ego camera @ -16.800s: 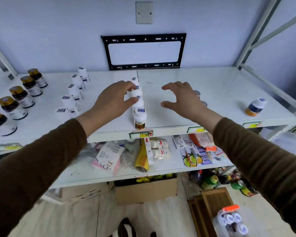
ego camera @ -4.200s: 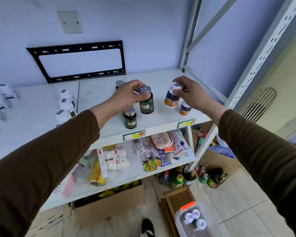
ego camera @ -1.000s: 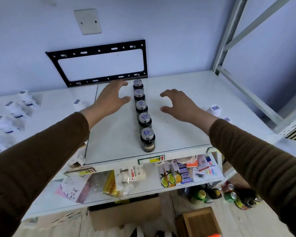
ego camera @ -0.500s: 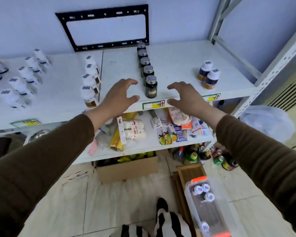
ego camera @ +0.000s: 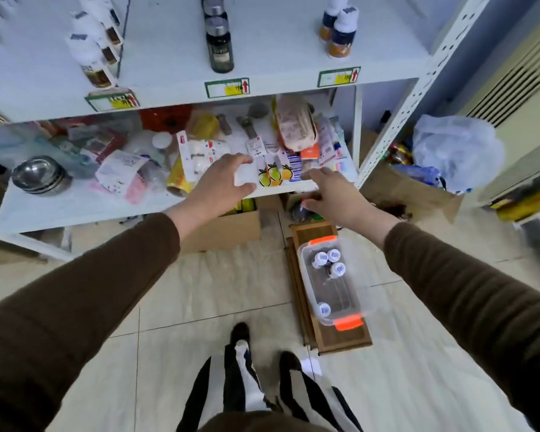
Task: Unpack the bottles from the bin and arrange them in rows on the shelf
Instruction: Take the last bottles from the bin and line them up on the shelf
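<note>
Below, both arms in brown sleeves are held out forward and slightly down. The left hand [ego camera: 219,184] is seen palm down with its fingers loosely spread and lightly bent, and nothing is held in it; it hangs in front of the cluttered lower shelf [ego camera: 75,202]. The right hand [ego camera: 335,194] is likewise empty, its fingers relaxed and a little apart, the tips pointed leftward toward the other hand. Neither hand is touching a bottle.

The clear plastic bin [ego camera: 332,280] with orange latches is set on a wooden tray [ego camera: 340,338] on the tiled floor, below and nearer than the right hand and well apart from its fingers. Four white-capped bottles [ego camera: 328,259] are seen inside it, three clustered at the far end and one alone at the near end.

On the white upper shelf [ego camera: 278,57], a row of dark bottles [ego camera: 220,42] is lined up front to back, with two orange-labelled bottles [ego camera: 340,32] to its right and white bottles [ego camera: 94,48] to its left. These rows are cut off by the top edge, and the white ones are blurred. Labels cannot be read.
</note>
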A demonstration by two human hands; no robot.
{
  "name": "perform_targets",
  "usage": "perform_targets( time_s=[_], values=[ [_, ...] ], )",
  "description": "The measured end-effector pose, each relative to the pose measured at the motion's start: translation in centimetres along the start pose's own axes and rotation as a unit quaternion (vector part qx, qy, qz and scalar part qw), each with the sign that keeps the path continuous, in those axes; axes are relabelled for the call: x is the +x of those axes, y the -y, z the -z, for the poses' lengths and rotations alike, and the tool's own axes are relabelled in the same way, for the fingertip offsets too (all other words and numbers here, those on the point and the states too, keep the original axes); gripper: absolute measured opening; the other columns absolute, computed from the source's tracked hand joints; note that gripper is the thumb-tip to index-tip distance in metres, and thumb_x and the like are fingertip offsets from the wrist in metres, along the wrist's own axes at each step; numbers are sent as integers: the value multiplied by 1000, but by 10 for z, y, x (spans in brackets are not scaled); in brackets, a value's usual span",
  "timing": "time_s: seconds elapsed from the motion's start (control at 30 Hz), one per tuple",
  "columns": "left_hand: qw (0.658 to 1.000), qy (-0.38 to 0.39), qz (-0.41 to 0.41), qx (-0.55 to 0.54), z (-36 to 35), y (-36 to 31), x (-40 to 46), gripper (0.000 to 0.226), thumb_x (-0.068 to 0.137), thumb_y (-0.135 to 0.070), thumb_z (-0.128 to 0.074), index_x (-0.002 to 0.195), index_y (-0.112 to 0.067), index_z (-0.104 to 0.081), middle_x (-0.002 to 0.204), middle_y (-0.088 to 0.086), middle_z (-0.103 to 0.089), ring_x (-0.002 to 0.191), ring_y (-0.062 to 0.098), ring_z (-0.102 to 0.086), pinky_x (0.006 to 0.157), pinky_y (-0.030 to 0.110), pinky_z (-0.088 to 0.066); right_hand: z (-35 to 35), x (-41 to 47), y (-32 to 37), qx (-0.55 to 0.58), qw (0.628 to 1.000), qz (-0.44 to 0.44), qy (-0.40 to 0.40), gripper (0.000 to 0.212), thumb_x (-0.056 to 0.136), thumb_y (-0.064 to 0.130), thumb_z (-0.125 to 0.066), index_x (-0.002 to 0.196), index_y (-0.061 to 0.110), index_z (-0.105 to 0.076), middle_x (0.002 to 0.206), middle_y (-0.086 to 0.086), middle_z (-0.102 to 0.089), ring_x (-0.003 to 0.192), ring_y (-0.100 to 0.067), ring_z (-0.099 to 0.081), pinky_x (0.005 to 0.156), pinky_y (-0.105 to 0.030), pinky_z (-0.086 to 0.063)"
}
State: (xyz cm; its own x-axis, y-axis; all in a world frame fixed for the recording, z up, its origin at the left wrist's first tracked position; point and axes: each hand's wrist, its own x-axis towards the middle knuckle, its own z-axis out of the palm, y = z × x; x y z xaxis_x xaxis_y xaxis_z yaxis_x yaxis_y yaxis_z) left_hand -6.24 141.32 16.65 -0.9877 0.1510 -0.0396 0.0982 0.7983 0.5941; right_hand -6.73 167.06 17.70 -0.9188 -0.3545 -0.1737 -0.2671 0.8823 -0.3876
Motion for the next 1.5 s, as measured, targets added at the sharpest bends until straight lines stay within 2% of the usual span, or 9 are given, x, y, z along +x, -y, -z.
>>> perform_targets(
  time_s=[0.27,0.57,0.63,0.77,0.9,1.03,1.17,1.33,1.5],
  values=[
    [993,103,43,-42,-133,-8,-34,50,87,-42,-65,133,-38,-46,143,-2,-47,121,17,-52,93,32,-47,-80,-62,-88,13,993,-92,69,53,88,23,-65,139,17,-48,135,-13,-51,122,-34,-50,95,-36,-42],
    [982,172,22,-68,-289,-3,-19,43,86,-19,-72,125,-14,-55,126,11,-59,108,28,-59,83,31,-46,-194,-80,-176,93,963,-241,73,46,88,17,-57,133,13,-52,127,-13,-55,108,-32,-62,91,-37,-47],
    [984,173,5,-31,-318,3,-8,44,87,-22,-70,127,-13,-55,126,12,-60,106,28,-60,79,31,-45,-220,-75,-193,102,961,-248,67,44,88,16,-55,132,14,-52,128,-13,-55,109,-33,-61,92,-37,-46],
    [978,198,-15,58,-369,18,20,49,88,-23,-67,134,-12,-50,136,11,-56,123,29,-52,96,39,-46,-267,-58,-222,111,960,-250,61,46,91,18,-54,136,15,-48,135,-11,-49,113,-36,-58,94,-39,-44],
    [968,216,-40,122,-414,30,43,51,90,-16,-63,139,-13,-49,142,8,-53,131,25,-47,108,33,-35,-310,-42,-245,94,963,-242,76,50,93,14,-51,142,13,-39,145,-8,-39,116,-36,-57,94,-40,-45],
    [953,239,-73,172,-445,36,57,52,91,-8,-59,142,-14,-47,144,9,-51,131,29,-48,104,38,-41,-341,-31,-264,40,962,-247,111,61,92,7,-53,148,12,-29,152,-6,-29,114,-39,-58,92,-41,-46],
    [940,244,-109,213,-467,40,67,57,91,4,-53,145,-12,-44,147,10,-49,132,30,-49,106,41,-42,-363,-22,-274,13,970,-226,93,53,94,10,-53,143,12,-32,139,-12,-37,105,-42,-61,83,-44,-48],
    [923,212,-164,277,-482,44,73,51,93,-1,-52,141,-12,-42,128,16,-61,110,36,-62,89,44,-52,-381,-12,-276,-30,974,-211,77,51,97,27,-56,141,16,-34,126,-14,-46,97,-37,-64,68,-36,-40],
    [905,218,-203,303,-480,49,74,49,94,-5,-53,141,-15,-44,121,15,-63,106,35,-62,85,40,-52,-378,-23,-277,-47,978,-189,77,60,93,5,-54,145,24,-33,120,-12,-51,94,-36,-64,66,-34,-40]
  ],
)
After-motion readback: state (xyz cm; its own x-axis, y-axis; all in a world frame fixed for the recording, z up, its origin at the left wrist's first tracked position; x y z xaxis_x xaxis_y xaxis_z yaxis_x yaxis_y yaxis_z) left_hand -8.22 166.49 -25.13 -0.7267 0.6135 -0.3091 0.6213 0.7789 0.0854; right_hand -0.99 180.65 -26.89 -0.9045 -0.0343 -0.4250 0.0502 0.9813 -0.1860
